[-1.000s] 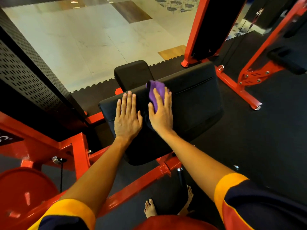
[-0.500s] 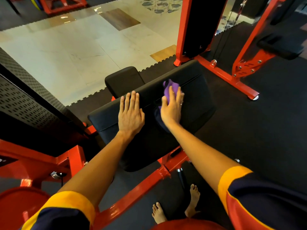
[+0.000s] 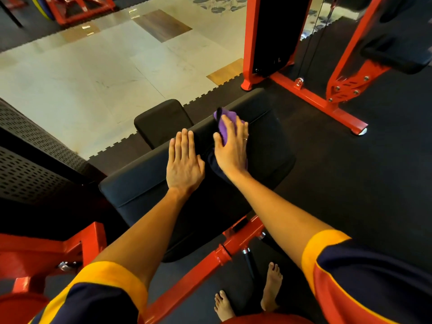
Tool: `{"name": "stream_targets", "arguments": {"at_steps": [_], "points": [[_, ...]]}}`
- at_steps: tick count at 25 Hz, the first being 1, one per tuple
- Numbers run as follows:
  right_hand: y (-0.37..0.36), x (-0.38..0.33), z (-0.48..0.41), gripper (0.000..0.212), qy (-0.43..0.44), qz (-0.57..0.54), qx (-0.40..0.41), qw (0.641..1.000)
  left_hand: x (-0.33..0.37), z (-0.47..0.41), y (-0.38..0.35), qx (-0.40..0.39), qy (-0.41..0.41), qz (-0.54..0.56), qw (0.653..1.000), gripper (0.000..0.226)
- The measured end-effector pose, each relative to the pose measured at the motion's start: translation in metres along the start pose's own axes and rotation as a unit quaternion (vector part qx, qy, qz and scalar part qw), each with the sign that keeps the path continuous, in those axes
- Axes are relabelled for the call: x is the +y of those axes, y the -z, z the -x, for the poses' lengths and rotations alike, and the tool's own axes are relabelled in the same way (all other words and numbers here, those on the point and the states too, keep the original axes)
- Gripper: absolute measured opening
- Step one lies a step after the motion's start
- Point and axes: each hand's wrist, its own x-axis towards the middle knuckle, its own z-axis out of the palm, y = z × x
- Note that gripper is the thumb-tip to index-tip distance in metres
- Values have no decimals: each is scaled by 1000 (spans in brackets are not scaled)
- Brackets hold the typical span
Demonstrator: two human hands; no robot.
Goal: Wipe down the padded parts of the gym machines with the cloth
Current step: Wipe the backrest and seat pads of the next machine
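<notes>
Head view looks down on a large black pad point(image 3: 145, 190) of a gym machine, tilted across the middle of the picture and carried on a red steel frame point(image 3: 194, 265). The left hand point(image 3: 184, 164) lies flat on the pad, palm down, fingers straight and close together, thumb out to the side, holding nothing. Just beside it, the right hand point(image 3: 232, 150) lies palm down on a purple cloth point(image 3: 225, 127), its fingers straight and slightly spread, pressing the cloth against the pad near the pad's far upper edge. The cloth is bunched and pokes out past the fingertips; a thin ring point(image 3: 245, 138) shows on 1 finger of that hand. Both forearms are bare, and each short sleeve point(image 3: 105, 277) is dark with a yellow band at its hem. Behind the big pad stands a smaller black pad point(image 3: 161, 122), close to it, though I cannot tell whether they touch. At the left edge is a grey perforated metal panel point(image 3: 28, 164). The machine stands on black rubber floor matting point(image 3: 350, 171) whose toothed edge meets a pale tiled floor point(image 3: 93, 78) further back. To the upper right stands a second red machine frame point(image 3: 315, 99) with its own black pad point(image 3: 395, 57), well apart from the hands. At the bottom, 2 bare feet point(image 3: 272, 286) stand on the matting below the red frame.
</notes>
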Motion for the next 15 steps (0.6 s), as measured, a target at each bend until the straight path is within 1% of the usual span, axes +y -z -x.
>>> {"name": "stream_targets", "arguments": {"at_steps": [1, 2, 4, 5, 6, 7, 9, 10, 11, 14, 15], "points": [[-3, 1, 8, 49, 59, 38, -23, 997, 1, 1, -1, 2, 1, -3, 1000, 68], [-4, 8, 18, 47, 139, 72, -51, 986, 1, 1, -2, 8, -1, -9, 1000, 67], [6, 30, 21, 47, 293, 126, -100, 942, 0, 1, -4, 11, -1, -13, 1000, 66], [14, 41, 8, 49, 334, 145, -102, 926, 1, 1, -4, 11, 2, -11, 1000, 66], [22, 48, -8, 52, 334, 158, -88, 925, 2, 2, -3, 11, 5, -9, 1000, 66], [28, 49, -24, 52, 287, 162, -62, 942, 3, 2, -2, 12, 8, -8, 1000, 66], [27, 37, -47, 47, 109, 117, -7, 987, 3, 1, -2, 14, 10, -13, 1000, 67], [21, 25, -50, 44, 54, 86, 1, 995, 3, 0, -2, 15, 13, -12, 1000, 67], [14, 13, -46, 42, 54, 73, 1, 996, 3, 0, -2, 18, 13, -11, 1000, 67], [-9, -5, -8, 41, 167, 67, -41, 983, 1, 2, -5, 18, 1, -27, 999, 67], [-10, -1, 7, 41, 187, 68, -51, 979, 1, 2, -5, 13, -3, -28, 1000, 68]]}}
